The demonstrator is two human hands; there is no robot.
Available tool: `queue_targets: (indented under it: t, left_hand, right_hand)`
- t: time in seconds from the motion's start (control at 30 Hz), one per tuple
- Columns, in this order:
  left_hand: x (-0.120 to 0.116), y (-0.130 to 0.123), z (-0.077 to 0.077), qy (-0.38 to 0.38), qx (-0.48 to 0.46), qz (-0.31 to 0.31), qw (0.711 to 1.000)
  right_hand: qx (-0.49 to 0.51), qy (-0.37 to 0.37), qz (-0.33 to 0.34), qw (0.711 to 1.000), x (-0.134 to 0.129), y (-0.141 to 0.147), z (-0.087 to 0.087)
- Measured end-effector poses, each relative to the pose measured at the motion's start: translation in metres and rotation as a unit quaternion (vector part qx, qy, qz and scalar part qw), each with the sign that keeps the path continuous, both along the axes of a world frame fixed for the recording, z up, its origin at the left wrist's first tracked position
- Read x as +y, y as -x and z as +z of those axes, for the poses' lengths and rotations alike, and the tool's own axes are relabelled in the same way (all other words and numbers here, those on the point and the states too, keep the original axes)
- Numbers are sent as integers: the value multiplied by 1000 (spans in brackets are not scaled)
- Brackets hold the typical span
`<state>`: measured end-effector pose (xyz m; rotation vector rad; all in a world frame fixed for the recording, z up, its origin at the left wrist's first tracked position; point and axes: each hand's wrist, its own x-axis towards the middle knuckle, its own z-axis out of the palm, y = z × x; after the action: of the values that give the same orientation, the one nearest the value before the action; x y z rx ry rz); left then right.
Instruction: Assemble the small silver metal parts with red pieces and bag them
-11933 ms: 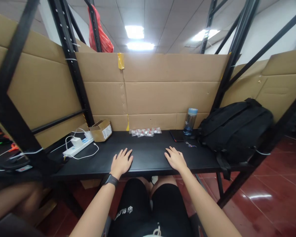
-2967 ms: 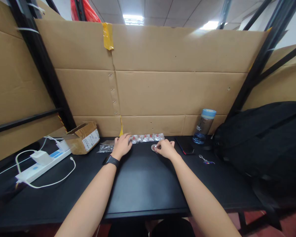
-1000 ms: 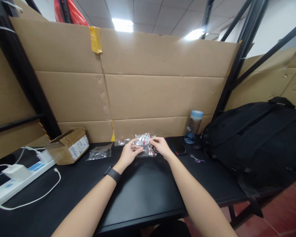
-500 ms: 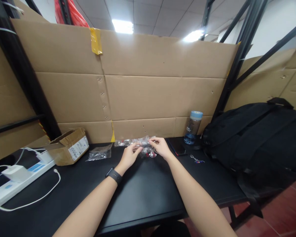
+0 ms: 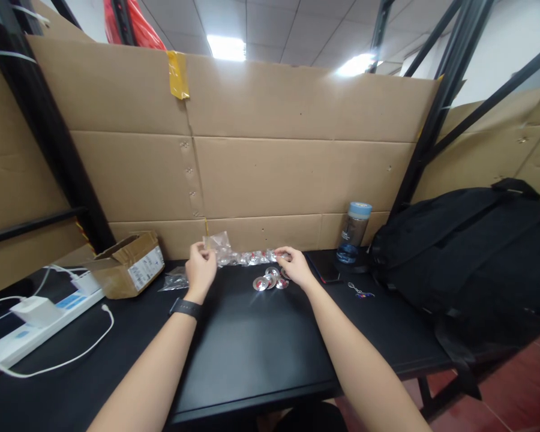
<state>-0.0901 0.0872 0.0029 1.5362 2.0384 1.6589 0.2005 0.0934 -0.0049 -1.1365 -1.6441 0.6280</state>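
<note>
The left hand (image 5: 201, 267) pinched a bag (image 5: 220, 241) in its fingers; whether the right hand (image 5: 296, 268) gripped anything, I couldn't tell. Its brushing leftward could have scattered the loose discs (image 5: 270, 280) on the table (image 5: 261, 342).

Both forearms (image 5: 360, 342) bare, fingers (image 5: 291, 251) bare too; left wrist (image 5: 195, 296): dark watch (image 5: 175, 306), black strap (image 5: 189, 308); black clothing (image 5: 315, 418) at lap.

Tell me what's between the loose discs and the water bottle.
Going from the loose discs to the water bottle: the right hand, then the dark phone. Shows in the head view.
</note>
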Motion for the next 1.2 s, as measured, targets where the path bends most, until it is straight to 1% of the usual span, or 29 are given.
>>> queue_targets:
  t: [0.07, 0.17, 0.23, 0.3, 0.37, 0.43, 0.5, 0.53, 0.57, 0.6, 0.67, 0.7, 0.77, 0.83, 0.9, 1.0, 1.1, 1.2]
  left_hand:
    - [0, 22, 5, 47, 36, 68, 996]
    - [-1, 50, 8, 113, 71, 142, 981]
    - [-1, 64, 6, 160, 83, 163, 970]
    - [0, 71, 0, 196, 94, 172, 961]
    - [-1, 72, -8, 193, 113, 202, 953]
    - [-3, 68, -16, 157, 144, 248, 945]
    - [-5, 61, -20, 111, 181, 272, 939]
    - [-6, 56, -20, 90, 201, 267, 938]
    - [-6, 51, -19, 71, 223, 249, 940]
    - [-5, 46, -18, 55, 248, 219, 942]
    - [-2, 35, -15, 40, 308, 124, 942]
    - [1, 29, -14, 41, 339, 67, 937]
    - [7, 16, -17, 57, 390, -37, 918]
    - [12, 5, -25, 82, 420, -94, 899]
    - [15, -2, -33, 113, 432, -117, 887]
    - [14, -2, -38, 150, 429, -112, 884]
    - [12, 5, -34, 167, 437, -80, 880]
    - [10, 12, -29, 177, 441, -70, 877]
  right_hand:
    - [-12, 3, -1, 1000, 1, -1, -2]
    - [-17, 4, -4, 1000, 2, -2, -4]
    - [-10, -2, -4, 1000, 3, -2, -5]
    - [-3, -7, -1, 1000, 4, -2, -6]
    - [-4, -14, 2, 1000, 6, -3, -7]
    - [-9, -26, -1, 1000, 7, -3, -8]
    - [-14, -41, -6, 999, 8, -3, -9]
    - [-16, -48, -7, 999, 8, -3, -9]
    - [-19, -54, -8, 998, 8, -3, -9]
    - [-24, -60, -9, 998, 8, -3, -9]
    - [-36, -71, -9, 997, 9, -2, -10]
    - [-42, -76, -8, 996, 9, -2, -10]
    - [-53, -84, -5, 995, 9, -2, -11]
    - [-61, -90, -2, 994, 9, -1, -13]
    - [-67, -96, 3, 993, 9, -1, -14]
    - [-72, -102, 3, 992, 9, -1, -13]
    - [-84, -104, 7, 991, 8, -1, -11]
    - [-96, -104, 10, 990, 6, 0, -9]
